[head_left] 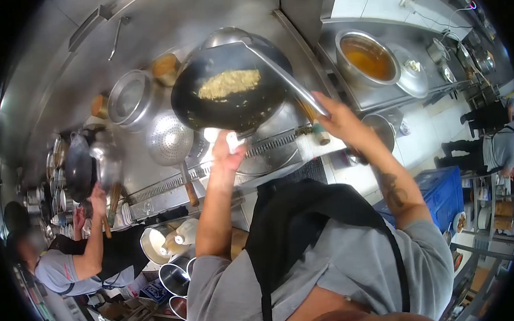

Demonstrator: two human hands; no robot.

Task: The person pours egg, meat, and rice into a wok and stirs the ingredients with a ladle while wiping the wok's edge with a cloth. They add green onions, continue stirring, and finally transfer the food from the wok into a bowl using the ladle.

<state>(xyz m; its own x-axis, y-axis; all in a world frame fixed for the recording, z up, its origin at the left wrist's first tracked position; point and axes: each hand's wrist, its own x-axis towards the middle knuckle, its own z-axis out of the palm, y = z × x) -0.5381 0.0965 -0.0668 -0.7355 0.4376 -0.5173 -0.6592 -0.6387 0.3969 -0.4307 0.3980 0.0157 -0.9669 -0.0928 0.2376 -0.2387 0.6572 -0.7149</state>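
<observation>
A dark wok (232,113) is tilted over the stove, with a pale yellow, egg-like food (229,84) in a long mound inside it and small bits scattered around. My left hand (228,153) is closed at the wok's near rim, gripping it through a folded white cloth (212,134). In my right hand (341,121) is the handle of a long metal ladle (288,79). The ladle's bowl rests at or just above the wok's far rim; contact there I cannot make out. A perforated skimmer (170,138) with a wooden handle lies left of the wok.
Metal bowls (129,98) stand left of the wok. To the right, a pot of amber liquid (368,61) sits beside a lidded container (411,79). A co-worker (95,253) handles another pan at far left. Blue crates (436,198) stand behind my right arm.
</observation>
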